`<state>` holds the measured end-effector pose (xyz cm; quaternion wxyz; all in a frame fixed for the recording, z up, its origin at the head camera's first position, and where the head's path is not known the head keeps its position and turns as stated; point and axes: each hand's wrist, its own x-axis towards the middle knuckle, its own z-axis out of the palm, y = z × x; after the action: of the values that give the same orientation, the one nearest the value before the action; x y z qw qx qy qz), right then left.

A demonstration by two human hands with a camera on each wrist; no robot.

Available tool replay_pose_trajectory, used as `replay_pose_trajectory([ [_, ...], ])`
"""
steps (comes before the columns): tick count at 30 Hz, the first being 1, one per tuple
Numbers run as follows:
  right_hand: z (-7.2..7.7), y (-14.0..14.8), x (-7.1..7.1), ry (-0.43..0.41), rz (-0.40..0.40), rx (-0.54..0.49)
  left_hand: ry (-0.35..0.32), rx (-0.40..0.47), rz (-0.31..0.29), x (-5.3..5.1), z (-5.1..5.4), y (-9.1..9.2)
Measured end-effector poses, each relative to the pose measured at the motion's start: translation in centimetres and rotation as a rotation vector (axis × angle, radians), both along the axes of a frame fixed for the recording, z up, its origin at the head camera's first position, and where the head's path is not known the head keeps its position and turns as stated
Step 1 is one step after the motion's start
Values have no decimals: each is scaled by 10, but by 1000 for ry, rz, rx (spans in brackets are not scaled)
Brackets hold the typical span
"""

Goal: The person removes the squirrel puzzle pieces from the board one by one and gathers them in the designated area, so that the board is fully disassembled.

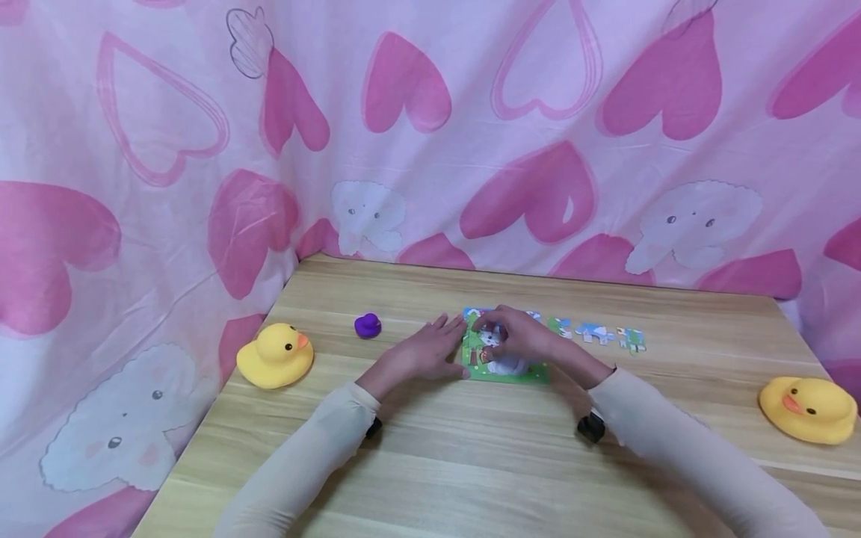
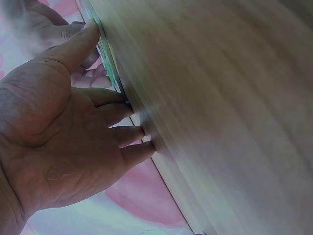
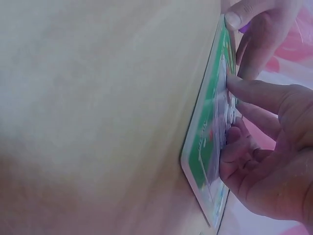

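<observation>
A jigsaw puzzle board (image 1: 511, 373) with a green border and a white animal picture lies flat on the table. My left hand (image 1: 433, 351) rests at its left side, fingers stretched out, fingertips on the tabletop and thumb at the board's near left corner. In the left wrist view, nothing lies in the left palm (image 2: 73, 132). My right hand (image 1: 521, 336) arches over the picture with bent fingers, thumb and forefinger apart. The right wrist view shows its fingertips touching the board (image 3: 198, 161); whether they pinch a piece is hidden. Loose puzzle pieces (image 1: 595, 333) lie to the board's right.
A small purple duck (image 1: 368, 326) sits left of my left hand. Larger yellow ducks stand near the table's left edge (image 1: 274, 357) and right edge (image 1: 807, 409). A pink heart-print curtain (image 1: 430, 149) hangs behind the wooden table (image 1: 471, 463).
</observation>
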<state>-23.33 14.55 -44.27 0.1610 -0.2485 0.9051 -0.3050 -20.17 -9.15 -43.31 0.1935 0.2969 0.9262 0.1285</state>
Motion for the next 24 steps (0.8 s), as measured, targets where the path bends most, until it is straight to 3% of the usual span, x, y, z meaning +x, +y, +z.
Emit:
replay_pose_trajectory([
  [8,-1,-3,3,65,13,-18,7,6,-7,1,1,-1],
  [19,-1,-2,-3,43,26,-4,-1,-3,6,0,0,0],
  [24,-2,2,-1,29,14,-58,-7,1,9,0,-1,0],
])
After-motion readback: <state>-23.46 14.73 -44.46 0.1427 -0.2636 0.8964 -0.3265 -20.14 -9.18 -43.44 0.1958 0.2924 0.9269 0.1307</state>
